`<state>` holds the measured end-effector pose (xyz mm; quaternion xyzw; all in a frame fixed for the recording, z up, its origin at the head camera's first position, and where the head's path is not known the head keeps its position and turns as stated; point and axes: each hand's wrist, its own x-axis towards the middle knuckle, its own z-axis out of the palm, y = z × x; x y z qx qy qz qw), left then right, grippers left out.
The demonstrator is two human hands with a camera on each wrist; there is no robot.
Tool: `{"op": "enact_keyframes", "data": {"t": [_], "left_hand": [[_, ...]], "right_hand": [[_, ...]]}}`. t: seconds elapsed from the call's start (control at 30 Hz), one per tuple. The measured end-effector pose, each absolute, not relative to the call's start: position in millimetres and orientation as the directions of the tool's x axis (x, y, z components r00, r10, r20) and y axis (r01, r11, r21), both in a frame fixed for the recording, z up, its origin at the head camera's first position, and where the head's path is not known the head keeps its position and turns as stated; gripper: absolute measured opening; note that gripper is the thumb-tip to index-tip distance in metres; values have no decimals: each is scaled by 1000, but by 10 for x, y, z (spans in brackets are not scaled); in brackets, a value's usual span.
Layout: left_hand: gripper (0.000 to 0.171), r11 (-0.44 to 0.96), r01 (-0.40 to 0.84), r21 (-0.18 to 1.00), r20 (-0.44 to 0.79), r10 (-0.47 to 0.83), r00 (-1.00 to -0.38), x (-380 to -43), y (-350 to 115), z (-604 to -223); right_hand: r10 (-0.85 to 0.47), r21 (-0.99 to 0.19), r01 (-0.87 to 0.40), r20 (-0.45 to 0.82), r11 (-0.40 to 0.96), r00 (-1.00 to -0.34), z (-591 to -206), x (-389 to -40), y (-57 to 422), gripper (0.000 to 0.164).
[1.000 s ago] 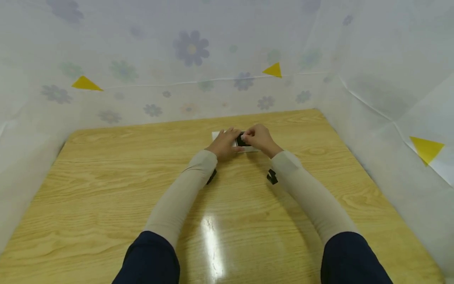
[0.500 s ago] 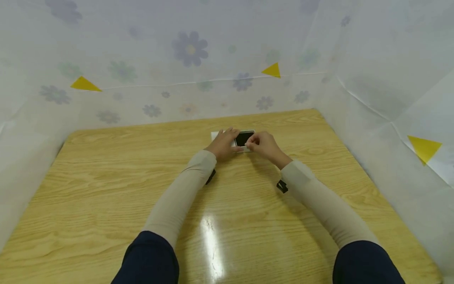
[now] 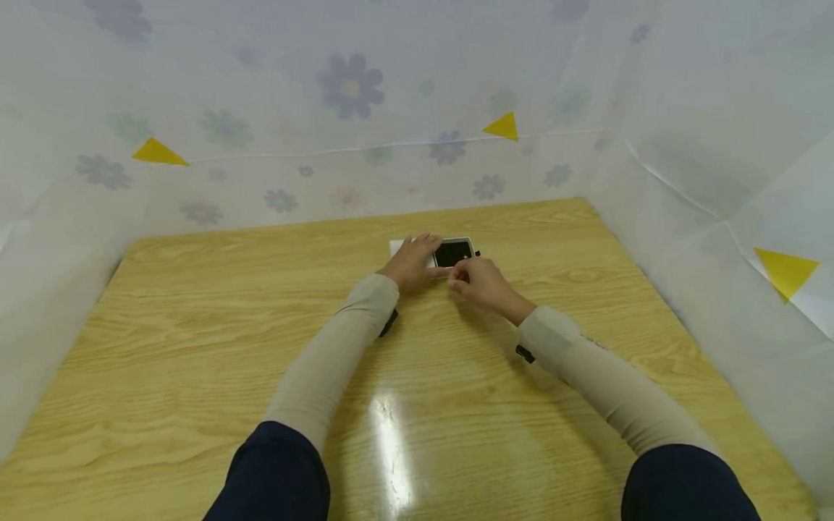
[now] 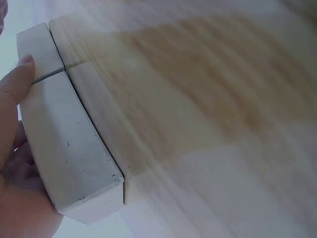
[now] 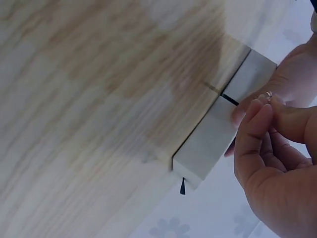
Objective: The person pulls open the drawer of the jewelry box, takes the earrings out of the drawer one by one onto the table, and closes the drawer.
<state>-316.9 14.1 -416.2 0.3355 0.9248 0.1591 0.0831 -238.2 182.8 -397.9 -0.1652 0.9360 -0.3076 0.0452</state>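
Observation:
A small white box [image 5: 205,141] lies near the far side of the table, in two parts end to end with a dark seam between. Its right part has a black inside [image 3: 451,253] facing up. My left hand [image 3: 412,262] grips the box across the middle, thumb [image 4: 19,78] on the near side by the seam and fingers behind. At the box's front right, my right hand [image 3: 483,282] pinches a tiny shiny metal piece [image 5: 268,96] between thumb and index finger; its exact kind is too small to make out.
A short black tab [image 5: 183,186] sticks out from the box's right end. The wooden table [image 3: 260,325] ends at a flowered white sheet [image 3: 280,94] behind. Yellow triangles [image 3: 502,126] mark the sheets at the back and right.
My right hand has drawn back from over the black inside toward the box's near right side, uncovering the inside and the black tab. The left hand has stayed on the box.

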Motion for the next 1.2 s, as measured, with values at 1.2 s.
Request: {"op": "enact_keyframes", "data": {"t": [1.2], "left_hand": [[79,732,592,336,-43,640,-767,-3192,138,-4207]], "right_hand": [[-363,-531,-272,-72,803,-929,-4181,-2463,1809,12]]}}
